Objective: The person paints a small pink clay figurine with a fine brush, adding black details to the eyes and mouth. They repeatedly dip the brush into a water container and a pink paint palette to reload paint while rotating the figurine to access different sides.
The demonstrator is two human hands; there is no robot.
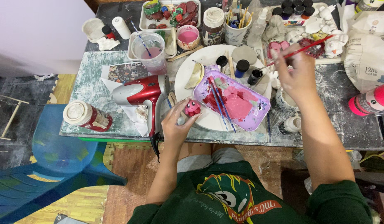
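The left hand (175,124) pinches a small pink figurine (192,108) at lower centre, just beside the purple tray (237,105). The right hand (297,76) closes its grip on a red brush (302,50) at upper right, tip over a dark paint bottle (254,76). To paint cleanly, keep the figurine steady on the surface and load only the brush tip. One figurine, one red hairdryer (142,92), two blue brushes (219,103) in the tray, three dark-capped bottles on the white plate (188,74).

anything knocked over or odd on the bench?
Yes. A red jar lies on its side at the table's front left edge, and a pink bottle lies tipped at the right edge. No spill visible.
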